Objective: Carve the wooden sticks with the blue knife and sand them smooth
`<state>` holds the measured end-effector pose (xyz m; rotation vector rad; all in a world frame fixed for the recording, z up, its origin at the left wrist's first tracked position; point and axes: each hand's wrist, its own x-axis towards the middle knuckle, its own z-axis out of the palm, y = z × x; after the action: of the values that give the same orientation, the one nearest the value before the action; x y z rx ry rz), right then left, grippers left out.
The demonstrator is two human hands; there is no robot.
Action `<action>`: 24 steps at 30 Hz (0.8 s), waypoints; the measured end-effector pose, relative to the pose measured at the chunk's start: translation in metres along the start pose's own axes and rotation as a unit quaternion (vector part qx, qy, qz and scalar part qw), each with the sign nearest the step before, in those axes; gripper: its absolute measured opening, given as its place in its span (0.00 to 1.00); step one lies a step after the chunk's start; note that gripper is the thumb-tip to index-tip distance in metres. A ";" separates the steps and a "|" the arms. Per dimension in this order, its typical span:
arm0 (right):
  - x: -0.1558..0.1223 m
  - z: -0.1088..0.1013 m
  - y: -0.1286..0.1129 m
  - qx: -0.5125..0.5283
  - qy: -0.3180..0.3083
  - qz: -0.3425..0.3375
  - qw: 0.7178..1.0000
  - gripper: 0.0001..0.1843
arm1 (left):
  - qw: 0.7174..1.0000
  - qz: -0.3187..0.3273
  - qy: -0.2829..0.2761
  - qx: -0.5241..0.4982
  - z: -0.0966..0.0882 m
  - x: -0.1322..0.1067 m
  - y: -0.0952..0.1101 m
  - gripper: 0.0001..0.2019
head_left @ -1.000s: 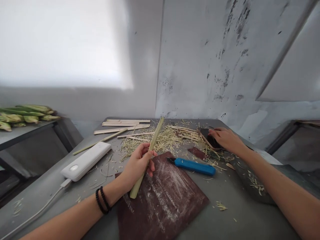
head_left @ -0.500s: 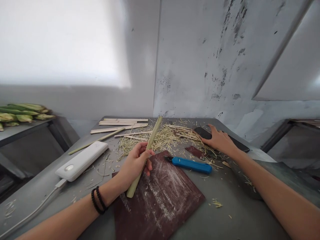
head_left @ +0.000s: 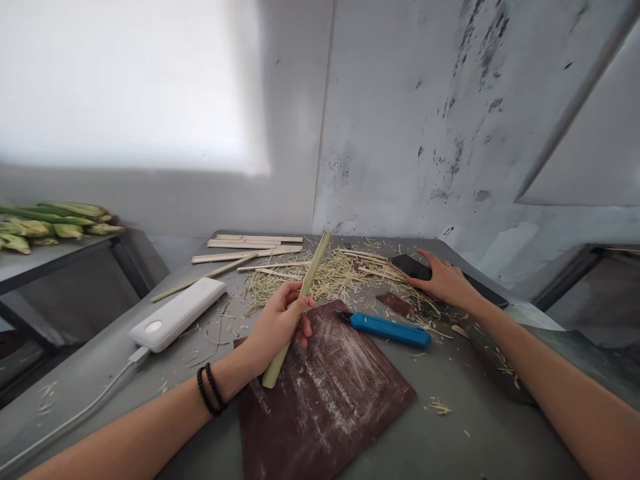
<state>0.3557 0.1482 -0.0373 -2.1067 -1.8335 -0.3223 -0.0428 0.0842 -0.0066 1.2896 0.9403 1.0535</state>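
My left hand (head_left: 283, 320) is closed round a pale green bamboo strip (head_left: 315, 263), which slants up and away over a dark red sheet of sandpaper (head_left: 325, 393) dusted with white. To the right, my right hand (head_left: 445, 283) lies across a long flat black object (head_left: 485, 290), thumb at its near edge and fingers at its far edge; its kind is unclear. A blue utility knife (head_left: 390, 329) with its blade out rests partly on the sandpaper, between my hands. Behind it is a heap of thin shavings (head_left: 340, 277).
Several split bamboo strips (head_left: 255, 243) lie at the table's back left. A white power bank (head_left: 180, 313) with a cable sits at left. A small sandpaper scrap (head_left: 397, 304) is near my right hand. Green husked ears (head_left: 55, 223) are piled on another table.
The whole view has shifted slightly, so things appear a little further right. Both hands keep their places, the left with the bamboo strip, the right on the black object.
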 end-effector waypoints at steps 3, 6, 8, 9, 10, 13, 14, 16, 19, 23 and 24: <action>-0.007 -0.016 -0.015 0.007 0.071 -0.033 0.997 0.44 | 1.000 -0.003 0.003 -0.024 0.001 -0.001 0.001 0.10; -0.019 -0.037 -0.046 0.017 0.150 -0.065 0.986 0.43 | 0.998 -0.008 -0.003 -0.064 0.003 -0.003 0.007 0.09; -0.030 -0.050 -0.074 0.049 0.220 -0.118 0.967 0.43 | 0.995 -0.019 -0.013 -0.097 0.003 -0.006 0.014 0.09; -0.037 -0.056 -0.089 0.071 0.246 -0.160 0.953 0.43 | 0.993 -0.027 -0.019 -0.115 0.003 -0.007 0.017 0.09; -0.043 -0.061 -0.104 0.086 0.250 -0.197 0.944 0.44 | 0.990 -0.036 -0.023 -0.132 0.003 -0.009 0.020 0.08; -0.061 -0.070 -0.140 0.107 0.260 -0.284 0.917 0.47 | 0.982 -0.057 -0.031 -0.178 0.004 -0.015 0.026 0.09; -0.066 -0.071 -0.149 0.109 0.255 -0.309 0.910 0.48 | 0.979 -0.063 -0.032 -0.191 0.005 -0.016 0.027 0.09; -0.074 -0.069 -0.161 0.111 0.239 -0.341 0.902 0.48 | 0.974 -0.068 -0.036 -0.213 0.006 -0.018 0.028 0.10; -0.082 -0.061 -0.168 0.128 0.216 -0.323 0.912 0.45 | 0.967 -0.069 -0.040 -0.243 0.010 -0.019 0.026 0.14; -0.087 -0.047 -0.169 0.171 0.201 -0.287 0.921 0.32 | 0.961 -0.069 -0.044 -0.266 0.013 -0.019 0.024 0.16; -0.087 -0.045 -0.169 0.176 0.203 -0.286 0.920 0.27 | 0.960 -0.068 -0.041 -0.268 0.013 -0.019 0.023 0.16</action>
<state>0.1778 0.0717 -0.0124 -1.1353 -2.0166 -0.4795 -0.0374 0.0617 0.0171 0.7992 0.6087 1.0449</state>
